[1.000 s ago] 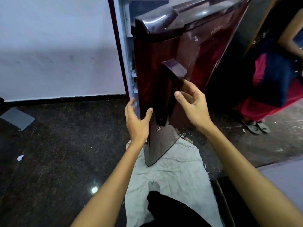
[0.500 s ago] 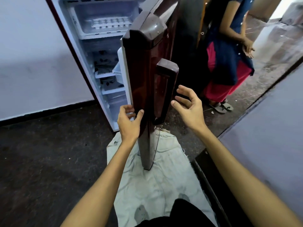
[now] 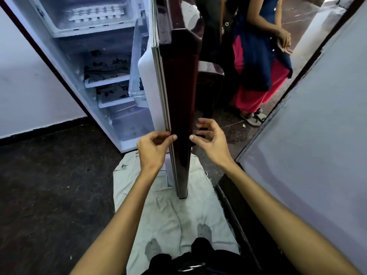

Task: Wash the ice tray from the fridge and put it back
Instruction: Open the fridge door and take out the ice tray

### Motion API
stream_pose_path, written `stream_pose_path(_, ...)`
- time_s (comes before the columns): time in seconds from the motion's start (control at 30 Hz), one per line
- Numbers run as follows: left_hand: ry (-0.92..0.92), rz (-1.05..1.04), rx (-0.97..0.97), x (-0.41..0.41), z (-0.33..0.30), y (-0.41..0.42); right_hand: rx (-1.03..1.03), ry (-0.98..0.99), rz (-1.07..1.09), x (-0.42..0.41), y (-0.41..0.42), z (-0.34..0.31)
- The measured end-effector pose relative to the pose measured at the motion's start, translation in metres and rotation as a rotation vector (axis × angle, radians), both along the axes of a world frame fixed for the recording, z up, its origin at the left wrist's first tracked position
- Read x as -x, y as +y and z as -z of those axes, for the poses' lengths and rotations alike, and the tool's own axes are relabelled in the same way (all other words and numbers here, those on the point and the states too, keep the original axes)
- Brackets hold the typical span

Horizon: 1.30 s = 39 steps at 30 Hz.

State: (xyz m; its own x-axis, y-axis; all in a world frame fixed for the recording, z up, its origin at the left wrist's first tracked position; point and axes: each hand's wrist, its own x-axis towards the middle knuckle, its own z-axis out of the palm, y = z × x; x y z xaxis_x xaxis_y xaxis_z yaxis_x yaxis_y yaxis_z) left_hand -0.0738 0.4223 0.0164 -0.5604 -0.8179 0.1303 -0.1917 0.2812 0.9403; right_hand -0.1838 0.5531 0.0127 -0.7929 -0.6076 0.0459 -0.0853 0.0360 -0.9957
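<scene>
The dark red fridge door [image 3: 178,92] stands wide open, edge-on toward me. A white ice tray [image 3: 97,13] lies in the freezer compartment [image 3: 59,22] at the top of the fridge. My left hand [image 3: 154,147] grips the door's inner edge, fingers curled behind it and thumb on the front edge. My right hand [image 3: 208,140] is at the door's outer face by the lower end of the handle [image 3: 210,86], fingers loosely curled, thumb touching the door edge; whether it grips anything is unclear.
Fridge shelves [image 3: 108,80] with patterned mats and a clear door bin [image 3: 137,76] show inside. A pale cloth [image 3: 168,211] lies on the dark floor under my feet. A person [image 3: 260,56] stands behind the door at right. A grey wall [image 3: 317,126] flanks the right.
The door has swung further open, now edge-on, showing the freezer and shelves. My right hand moved in toward the door edge below the handle. My left hand stayed on the door's edge.
</scene>
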Motion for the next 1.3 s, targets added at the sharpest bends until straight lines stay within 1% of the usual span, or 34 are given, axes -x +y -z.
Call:
stream_pose_path(0.1, 0.035, -0.044, 0.036, 0.019, 0.0, 0.026, -0.01, 0.018, 0.02, 0.017, 0.015, 0.002)
stream_pose_path(0.2, 0.06, -0.06, 0.032, 0.038, -0.002, 0.046, -0.024, 0.031, 0.037, 0.036, 0.032, 0.002)
stream_pose_path(0.33, 0.03, -0.017, 0.007, 0.063, 0.0, 0.065, -0.027, 0.069, 0.047, 0.06, 0.051, 0.003)
stream_pose_path(0.67, 0.003, -0.01, 0.067, 0.103, -0.004, 0.095, 0.031, 0.046, 0.114, 0.092, 0.074, 0.01)
stream_pose_path(0.87, -0.005, -0.008, 0.095, 0.113, -0.007, 0.106, 0.047, 0.048, 0.156, 0.101, 0.079, 0.011)
stream_pose_path(1.1, -0.011, 0.005, 0.09, 0.122, -0.006, 0.118, 0.015, 0.03, 0.241, 0.104, 0.083, 0.01)
stream_pose_path(1.3, -0.03, -0.019, 0.073, 0.11, 0.004, 0.117, -0.023, -0.095, 0.378, 0.084, 0.089, 0.021)
